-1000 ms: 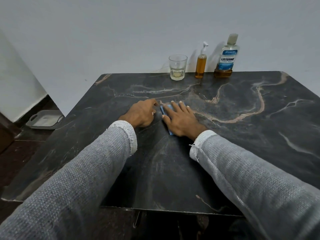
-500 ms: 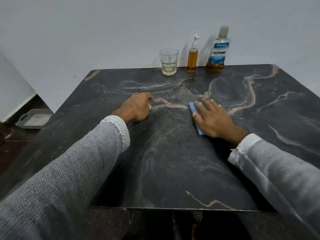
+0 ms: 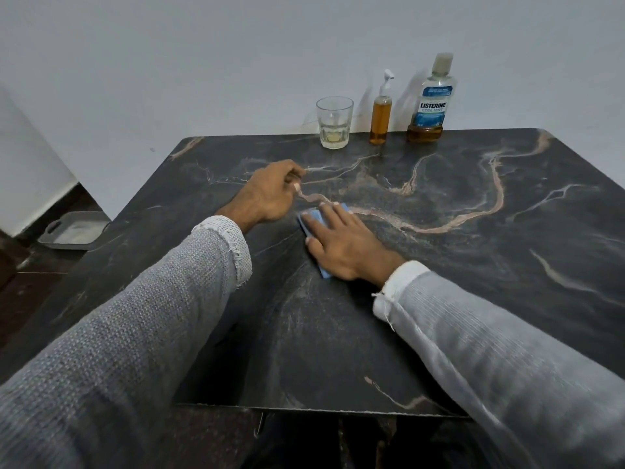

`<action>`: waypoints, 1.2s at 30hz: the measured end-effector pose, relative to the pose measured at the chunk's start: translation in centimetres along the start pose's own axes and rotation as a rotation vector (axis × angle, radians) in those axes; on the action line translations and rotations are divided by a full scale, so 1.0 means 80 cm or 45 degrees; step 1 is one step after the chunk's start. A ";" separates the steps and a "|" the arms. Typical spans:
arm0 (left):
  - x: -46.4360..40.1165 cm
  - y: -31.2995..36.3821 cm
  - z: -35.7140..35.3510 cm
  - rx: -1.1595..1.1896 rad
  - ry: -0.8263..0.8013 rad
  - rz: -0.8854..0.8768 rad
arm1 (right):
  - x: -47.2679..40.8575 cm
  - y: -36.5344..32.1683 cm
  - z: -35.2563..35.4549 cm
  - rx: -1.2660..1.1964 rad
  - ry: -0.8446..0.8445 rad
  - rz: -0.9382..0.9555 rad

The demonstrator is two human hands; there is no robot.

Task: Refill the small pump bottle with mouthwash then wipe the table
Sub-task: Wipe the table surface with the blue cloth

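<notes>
My right hand [image 3: 345,242] lies flat on a folded blue cloth [image 3: 313,221], pressing it onto the dark marble table [image 3: 473,265] near the middle. My left hand [image 3: 267,194] rests just left of it, fingers curled loosely, holding nothing. At the table's far edge by the wall stand the small pump bottle [image 3: 381,116] filled with amber liquid and, to its right, the capped Listerine mouthwash bottle [image 3: 429,103] with a little amber liquid at its bottom.
A clear glass [image 3: 334,126] with a bit of pale liquid stands left of the pump bottle. A grey tray [image 3: 72,230] sits on the floor left of the table. A white wall runs behind the table.
My right hand slid the cloth right, then back left toward my left hand. My left hand stayed roughly in place.
</notes>
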State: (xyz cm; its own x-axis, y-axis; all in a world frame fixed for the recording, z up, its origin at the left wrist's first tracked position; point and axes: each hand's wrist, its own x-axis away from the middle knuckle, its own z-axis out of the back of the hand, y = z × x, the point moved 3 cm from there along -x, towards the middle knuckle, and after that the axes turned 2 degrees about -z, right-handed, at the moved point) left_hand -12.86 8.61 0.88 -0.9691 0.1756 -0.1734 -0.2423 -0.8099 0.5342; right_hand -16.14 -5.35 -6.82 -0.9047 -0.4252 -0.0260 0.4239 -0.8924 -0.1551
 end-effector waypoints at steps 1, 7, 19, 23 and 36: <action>0.000 -0.002 0.001 -0.003 0.001 0.003 | 0.012 0.002 0.000 -0.003 -0.002 0.022; 0.004 -0.017 -0.002 -0.004 -0.014 0.011 | 0.033 0.082 0.009 -0.004 0.002 -0.233; 0.005 -0.015 0.012 0.003 0.060 -0.066 | -0.094 -0.039 -0.007 0.021 -0.063 -0.137; 0.008 -0.008 0.014 -0.034 0.045 -0.060 | -0.052 -0.084 -0.009 0.010 0.027 0.084; 0.025 0.048 -0.051 -0.238 -0.242 -0.082 | 0.108 0.127 0.019 -0.001 0.043 -0.234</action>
State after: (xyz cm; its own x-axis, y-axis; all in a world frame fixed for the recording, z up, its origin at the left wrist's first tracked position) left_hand -15.52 3.52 -0.80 -0.9475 0.3179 -0.0345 -0.3083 -0.8798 0.3619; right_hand -19.56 -18.29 -7.12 -0.9678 -0.2498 -0.0305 0.2514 -0.9544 -0.1611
